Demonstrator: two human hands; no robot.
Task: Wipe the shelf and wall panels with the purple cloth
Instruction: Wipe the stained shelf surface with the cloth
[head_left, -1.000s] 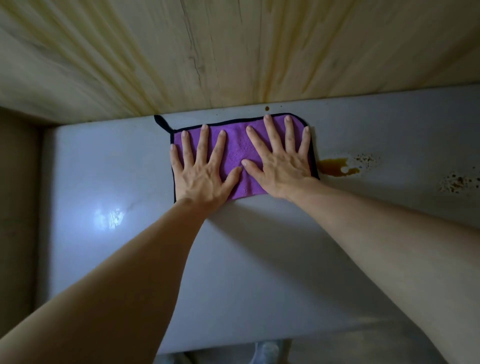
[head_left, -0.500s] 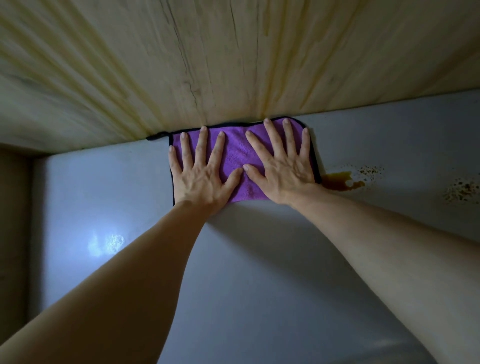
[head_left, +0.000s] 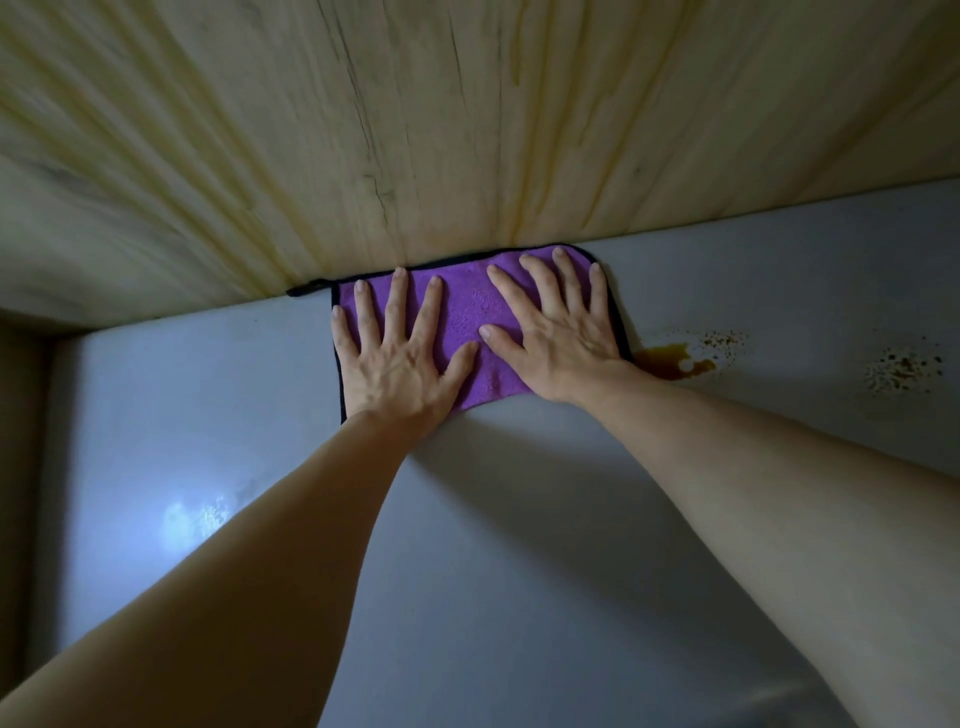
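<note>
- Two hands, the left hand (head_left: 397, 366) and right hand (head_left: 558, 338), press flat with fingers spread on the purple cloth (head_left: 467, 317).
- Cloth lies on the grey shelf (head_left: 519, 519), its top edge against the wood-grain panel (head_left: 415, 130).
- Brown stain (head_left: 672, 359) sits just beside the cloth's right edge.

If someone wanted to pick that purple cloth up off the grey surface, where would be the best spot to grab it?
Probably the purple cloth is best pinched at its near edge, bare between the left hand and right hand, coming from the person's side. Both hands press it flat, and its far edge is jammed against the wooden panel. The black loop at the far left corner is another option.
</note>
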